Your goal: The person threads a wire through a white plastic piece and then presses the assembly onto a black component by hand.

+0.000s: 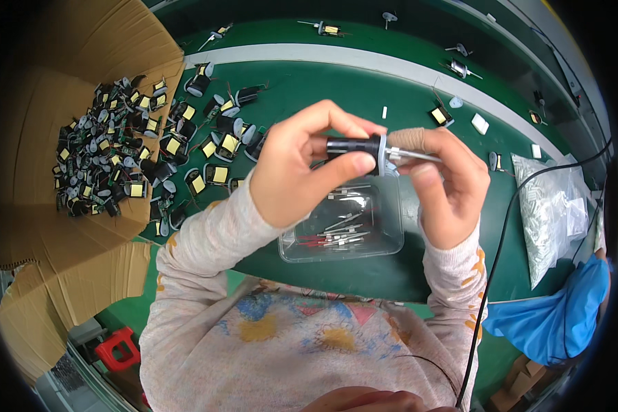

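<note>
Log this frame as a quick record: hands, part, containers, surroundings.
left hand: grips black cylinder
right hand: fingers at metal rod; firm pinch unclear; one finger wrapped in tan
part: black cylinder, grey disc at its right end, rod extending right
tray: clear plastic, slim rods and red bits inside
box: cardboard, at left, many black parts with yellow patches
bag: clear, white pieces, at right
bench: green

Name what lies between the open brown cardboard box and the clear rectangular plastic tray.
In the head view, loose black rounded parts with yellow patches lie there, with the person's pale left sleeve above.
</note>
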The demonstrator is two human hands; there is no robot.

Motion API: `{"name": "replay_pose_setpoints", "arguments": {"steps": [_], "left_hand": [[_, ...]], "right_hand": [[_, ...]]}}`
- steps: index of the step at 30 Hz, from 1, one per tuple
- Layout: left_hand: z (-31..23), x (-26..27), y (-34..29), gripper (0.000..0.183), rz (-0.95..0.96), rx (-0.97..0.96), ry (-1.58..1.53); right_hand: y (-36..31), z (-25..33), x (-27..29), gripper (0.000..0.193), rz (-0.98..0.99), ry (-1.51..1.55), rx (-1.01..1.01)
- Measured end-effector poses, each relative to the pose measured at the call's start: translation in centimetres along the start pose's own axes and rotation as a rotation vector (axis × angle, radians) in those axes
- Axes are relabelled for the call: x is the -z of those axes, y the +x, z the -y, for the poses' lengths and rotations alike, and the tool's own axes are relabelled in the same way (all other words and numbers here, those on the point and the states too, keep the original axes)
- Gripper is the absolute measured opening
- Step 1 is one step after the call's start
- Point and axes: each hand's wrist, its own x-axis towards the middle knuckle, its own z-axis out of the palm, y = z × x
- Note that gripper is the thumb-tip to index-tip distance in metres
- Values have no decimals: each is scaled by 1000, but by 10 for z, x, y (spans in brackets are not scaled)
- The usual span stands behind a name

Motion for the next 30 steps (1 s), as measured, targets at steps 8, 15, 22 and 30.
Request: {"name": "replay_pose_setpoints", "arguments": {"steps": [8, 15, 22, 30], "left_hand": [[84, 62, 133, 19, 7, 192, 383], [113, 118, 209, 37, -29, -34, 1241], [39, 194, 134, 28, 638, 159, 1539], [61, 189, 72, 48, 261, 524, 1928]], "right_hand": [[18, -55, 15, 46, -250, -149, -163], [-19, -22, -9, 32, 546, -228, -110], [-55, -51, -42, 33, 608, -751, 63], [-46, -48, -46, 40, 626, -796, -18]]}}
